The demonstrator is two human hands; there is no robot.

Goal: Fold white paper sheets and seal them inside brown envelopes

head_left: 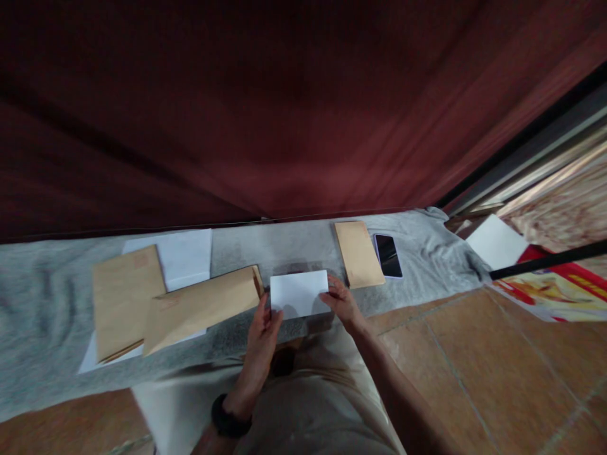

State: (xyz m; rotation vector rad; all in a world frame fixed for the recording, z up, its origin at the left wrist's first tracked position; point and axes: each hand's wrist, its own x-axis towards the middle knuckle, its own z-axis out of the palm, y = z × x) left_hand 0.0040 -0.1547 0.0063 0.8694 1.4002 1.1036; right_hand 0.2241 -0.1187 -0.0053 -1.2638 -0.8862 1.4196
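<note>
A white sheet of paper [300, 292], a small rectangle that looks folded, is held between my two hands just above the grey cloth. My left hand [263, 328] grips its lower left corner, thumb on top. At the right edge my right hand [342, 302] pinches the paper, with the thumb on its face and the fingers behind. Close to my left hand lies a brown envelope [203, 306], its open end toward the paper. Another brown envelope [361, 254] rests flat beyond my right hand.
More brown envelopes [126, 297] overlap white sheets [187, 256] on the left. A phone [389, 256] lies beside the right envelope. Grey cloth [279, 243] covers the narrow surface, which a dark red panel [284, 126] backs. A colourful printed bag [559, 287] is at the far right.
</note>
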